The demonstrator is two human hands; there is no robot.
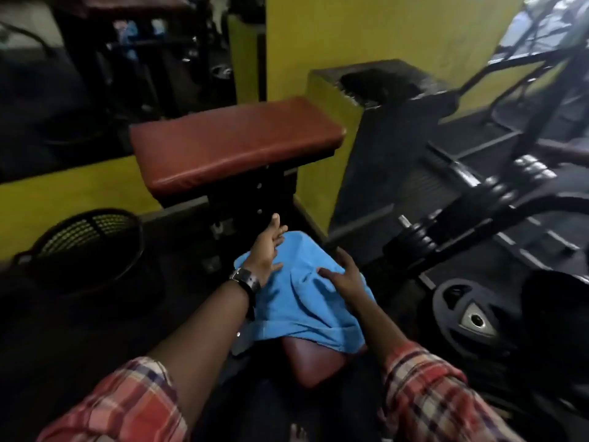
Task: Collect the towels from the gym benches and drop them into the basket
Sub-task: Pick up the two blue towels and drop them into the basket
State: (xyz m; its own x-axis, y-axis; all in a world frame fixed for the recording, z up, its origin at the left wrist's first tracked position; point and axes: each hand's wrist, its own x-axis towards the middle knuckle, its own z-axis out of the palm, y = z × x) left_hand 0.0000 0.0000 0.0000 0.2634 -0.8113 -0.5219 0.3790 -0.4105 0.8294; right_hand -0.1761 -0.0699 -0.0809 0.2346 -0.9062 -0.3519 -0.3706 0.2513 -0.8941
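While the blue towel (pixel 299 301) lies draped over the near bench pad (pixel 314 362), left hand (pixel 266 250) and right hand (pixel 345 275) rest open-fingered on it, gripping nothing, so a loose gather could let it slide off before reaching the basket (pixel 86 247) left of that pad.

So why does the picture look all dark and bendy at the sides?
Head view: the room is dim, so the floor and the basket sink into shadow, while the blue towel and the yellow wall stay bright. The wide lens bends lines near the edges, and the weight rack on the right looks smeared. The left hand and right hand are fairly sharp.
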